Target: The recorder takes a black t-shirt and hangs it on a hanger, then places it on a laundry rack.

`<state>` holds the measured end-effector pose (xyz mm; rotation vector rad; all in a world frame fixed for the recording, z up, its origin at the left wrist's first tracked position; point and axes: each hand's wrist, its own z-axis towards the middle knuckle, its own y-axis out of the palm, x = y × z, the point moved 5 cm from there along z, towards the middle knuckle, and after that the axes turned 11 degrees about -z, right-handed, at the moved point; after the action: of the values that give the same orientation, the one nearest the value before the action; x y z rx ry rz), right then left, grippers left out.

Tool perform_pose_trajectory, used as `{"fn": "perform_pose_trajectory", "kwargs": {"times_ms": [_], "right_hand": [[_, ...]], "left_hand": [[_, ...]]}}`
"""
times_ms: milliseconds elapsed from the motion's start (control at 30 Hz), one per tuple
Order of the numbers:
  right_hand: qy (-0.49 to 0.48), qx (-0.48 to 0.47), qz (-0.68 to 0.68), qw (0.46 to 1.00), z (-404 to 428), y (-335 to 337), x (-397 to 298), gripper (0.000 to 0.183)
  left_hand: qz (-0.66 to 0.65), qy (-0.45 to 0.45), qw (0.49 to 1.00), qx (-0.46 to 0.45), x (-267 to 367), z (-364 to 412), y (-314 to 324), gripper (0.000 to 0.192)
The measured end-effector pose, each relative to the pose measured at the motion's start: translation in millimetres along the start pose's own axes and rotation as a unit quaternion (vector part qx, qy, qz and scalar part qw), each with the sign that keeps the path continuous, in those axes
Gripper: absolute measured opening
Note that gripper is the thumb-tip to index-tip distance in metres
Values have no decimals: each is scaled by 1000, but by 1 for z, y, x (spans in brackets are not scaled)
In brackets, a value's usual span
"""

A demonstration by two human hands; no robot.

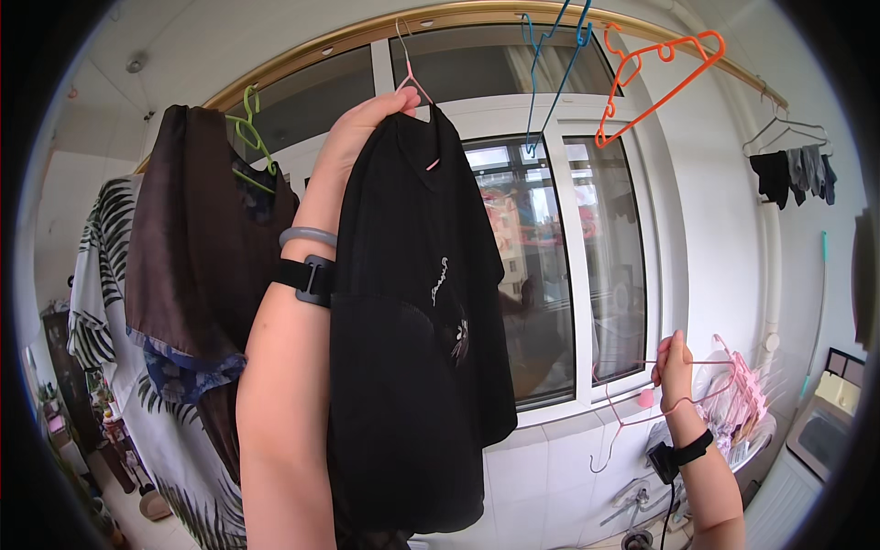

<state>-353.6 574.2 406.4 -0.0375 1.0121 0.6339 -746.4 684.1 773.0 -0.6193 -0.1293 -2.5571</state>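
A black short-sleeved garment [412,330] with a small print hangs from a pink wire hanger [410,72], whose hook is at the gold rail [474,12]. My left hand [385,106] is raised to the garment's shoulder and the hanger's neck; its fingers are partly hidden, so its grip is unclear. Lower at the right, my right hand [674,364] holds another pink wire hanger [621,425] by its long bar, the hook pointing down. No garment is on this second hanger.
Left of the black garment hang a brown garment [199,240] on a green hanger [251,130] and a leaf-print garment [110,254]. Blue hangers [533,69] and an orange hanger [660,89] hang above. A washing machine [818,440] and pink clip hangers [746,392] stand at right.
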Motion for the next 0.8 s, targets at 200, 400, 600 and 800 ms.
{"fn": "perform_pose_trajectory", "kwargs": {"times_ms": [200, 400, 600, 800], "right_hand": [[51, 25, -43, 997, -20, -45, 49, 48], [71, 53, -52, 995, -36, -91, 76, 49], [83, 79, -112, 987, -61, -121, 86, 47], [72, 110, -133, 982, -79, -141, 103, 48]], "left_hand": [[3, -7, 1000, 11, 1, 23, 11, 18], [1, -21, 999, 40, -20, 42, 21, 16], [-33, -6, 997, 64, -40, 22, 44, 28], [47, -28, 997, 63, -32, -79, 33, 44]]}}
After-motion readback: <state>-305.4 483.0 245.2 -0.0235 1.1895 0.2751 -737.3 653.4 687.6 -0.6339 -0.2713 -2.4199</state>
